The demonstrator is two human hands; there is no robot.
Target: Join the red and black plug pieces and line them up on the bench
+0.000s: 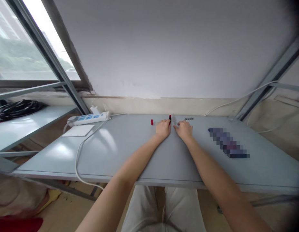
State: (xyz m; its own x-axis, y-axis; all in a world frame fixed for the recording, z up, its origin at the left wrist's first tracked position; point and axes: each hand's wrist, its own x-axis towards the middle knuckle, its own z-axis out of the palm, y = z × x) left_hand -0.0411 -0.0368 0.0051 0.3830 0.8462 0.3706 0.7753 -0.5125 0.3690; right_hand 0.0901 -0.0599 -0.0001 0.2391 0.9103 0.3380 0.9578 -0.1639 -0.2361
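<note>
At the far middle of the grey table, my left hand (163, 128) has its fingers closed against a small upright red-and-black cylinder (170, 118). Its lower part is partly covered by the fingertips. Just right of it stands a clear, see-through piece (174, 120), faint in outline. My right hand (184, 130) rests on the table beside that piece, thumb and forefinger apart, with nothing visible between them. A short red cylinder (151, 122) stands upright left of my left hand. Several small dark pieces (189, 119) sit in a row behind my right hand.
A white power strip (91, 118) and a flat white sheet or box (78, 130) lie at the left. A white cable (78, 154) runs over the front edge. A blurred dark blue object (228, 143) lies at the right. Coiled black cable (21, 109) rests on the side shelf.
</note>
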